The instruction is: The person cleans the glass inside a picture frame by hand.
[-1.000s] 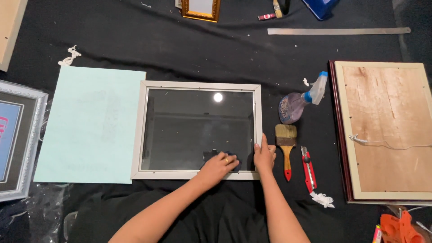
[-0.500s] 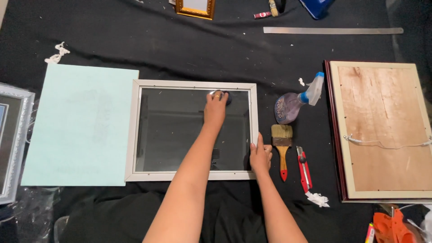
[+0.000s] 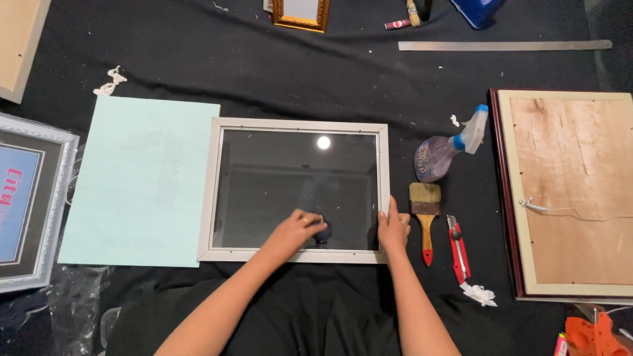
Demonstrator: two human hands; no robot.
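**Hands on the glass of a pale picture frame**

At the far left edge lies a silver frame [image 3: 30, 204] with a dark mat and a blue picture inside it, partly cut off by the view. Just to its right, a pale green sheet [image 3: 138, 181] lies flat on the black cloth [image 3: 198, 59], its right edge meeting the pale frame [image 3: 297, 256]. A scrap of white paper [image 3: 111, 82] sits above the sheet's upper left corner.

The pale frame lies flat in the middle, glass up, a ceiling light mirrored near its top. The left hand [image 3: 293, 231] rests on the lower part of the glass, fingers curled and pressing a small dark cloth pad [image 3: 321, 229] against the pane. The right hand [image 3: 393, 227] is laid flat on the frame's lower right corner, fingers spread along the right rail and holding nothing else.

Just beside that hand lies a paintbrush [image 3: 424, 214] with a red handle, bristles pointing away from the person. Above it a spray bottle [image 3: 448, 148] lies on its side. Right of the brush is a red utility knife [image 3: 457, 247], with a crumpled white scrap [image 3: 479, 294] near its lower end. Farther right, a dark wooden frame [image 3: 567, 194] lies face down, its board backing and hanging wire showing. A metal ruler [image 3: 504, 45] lies along the top, well apart from the hands
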